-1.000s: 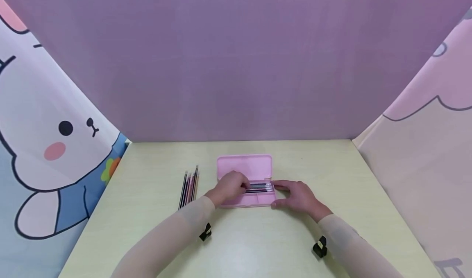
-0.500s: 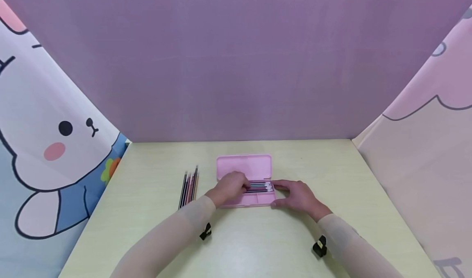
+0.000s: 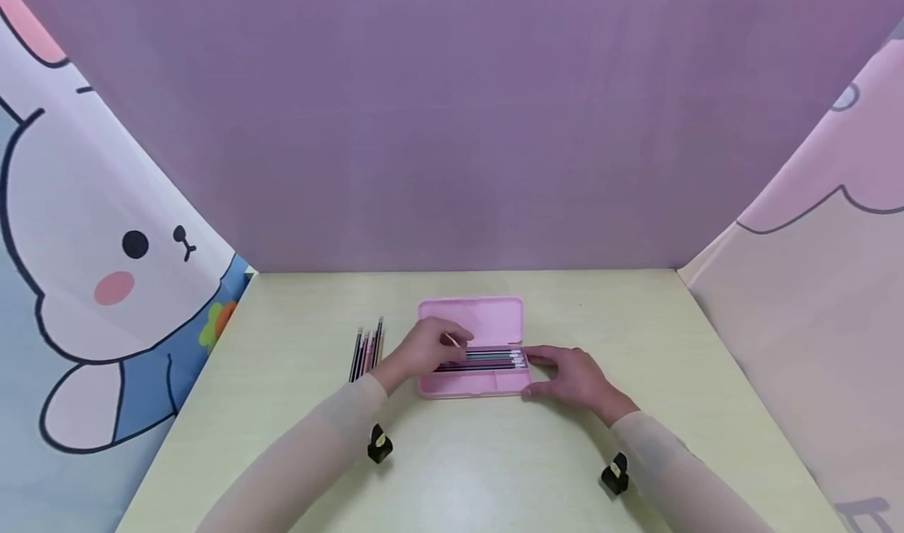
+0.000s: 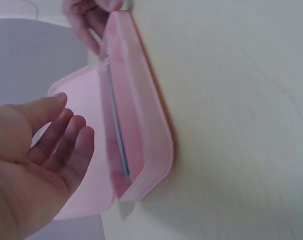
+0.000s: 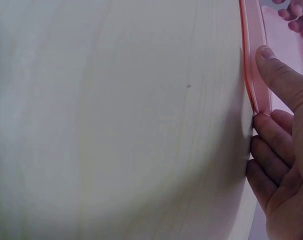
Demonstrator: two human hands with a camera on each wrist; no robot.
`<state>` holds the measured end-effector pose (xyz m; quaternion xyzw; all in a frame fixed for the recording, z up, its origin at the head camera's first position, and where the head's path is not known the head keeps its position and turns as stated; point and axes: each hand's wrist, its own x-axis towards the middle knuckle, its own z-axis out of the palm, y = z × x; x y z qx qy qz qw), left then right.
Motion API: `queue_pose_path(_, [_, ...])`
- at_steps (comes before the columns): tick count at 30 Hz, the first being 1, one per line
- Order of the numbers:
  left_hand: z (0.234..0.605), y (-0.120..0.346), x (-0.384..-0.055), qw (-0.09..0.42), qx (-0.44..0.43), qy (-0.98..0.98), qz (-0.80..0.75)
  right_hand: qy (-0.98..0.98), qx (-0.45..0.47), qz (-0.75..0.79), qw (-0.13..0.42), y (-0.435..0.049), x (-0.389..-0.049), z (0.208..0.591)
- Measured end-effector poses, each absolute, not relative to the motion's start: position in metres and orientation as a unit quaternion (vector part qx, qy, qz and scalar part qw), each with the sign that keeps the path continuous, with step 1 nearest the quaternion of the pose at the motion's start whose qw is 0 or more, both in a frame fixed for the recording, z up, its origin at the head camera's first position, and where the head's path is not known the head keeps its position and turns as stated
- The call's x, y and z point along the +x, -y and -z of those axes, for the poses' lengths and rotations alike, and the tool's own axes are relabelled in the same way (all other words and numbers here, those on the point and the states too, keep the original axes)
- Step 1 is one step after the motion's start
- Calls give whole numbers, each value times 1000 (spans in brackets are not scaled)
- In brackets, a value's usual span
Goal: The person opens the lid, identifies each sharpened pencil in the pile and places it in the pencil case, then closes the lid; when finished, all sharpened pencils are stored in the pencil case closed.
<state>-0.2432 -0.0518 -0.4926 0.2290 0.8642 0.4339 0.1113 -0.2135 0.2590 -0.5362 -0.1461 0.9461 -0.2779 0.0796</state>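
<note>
A pink pencil case [image 3: 476, 384] lies on the table with its lid [image 3: 487, 321] folded back. Several pencils [image 3: 494, 359] lie side by side in its long compartment, their tips partly behind my left hand [image 3: 427, 346]. That hand hovers just above the case's left part, fingers loosely bent; the left wrist view shows a gap between thumb and fingers with nothing in it. My right hand [image 3: 575, 376] holds the case's right end, thumb at the near corner and fingers at the far side. In the right wrist view, the thumb [image 5: 279, 72] presses the case's wall.
Left of the case, a bunch of several pencils [image 3: 366, 352] lies on the light wooden table [image 3: 480, 462], partly hidden by my left forearm. A purple panel [image 3: 452, 125] rises behind the table, with printed cartoon cloths on both sides. Black wrist cameras hang under both sleeves.
My left hand has lifted off the pencils in the case and moved slightly up and left, its fingers loosening. More of the pencils shows. The right hand stays at the case's end.
</note>
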Motion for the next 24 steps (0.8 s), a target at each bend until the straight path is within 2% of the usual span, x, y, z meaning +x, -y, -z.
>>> queue_pose_path(9, [477,93,-233,116,187,-843,-491,-946,-142,278,83,-259,-213,537])
queue_pose_path(18, [483,157,-225,54,121,-884,-448,-945,-147,280,82,-256,-213,535])
queue_pose_path(24, [497,196,-220,53,62,-892,-444,-946,-138,278,87,-257,-213,535])
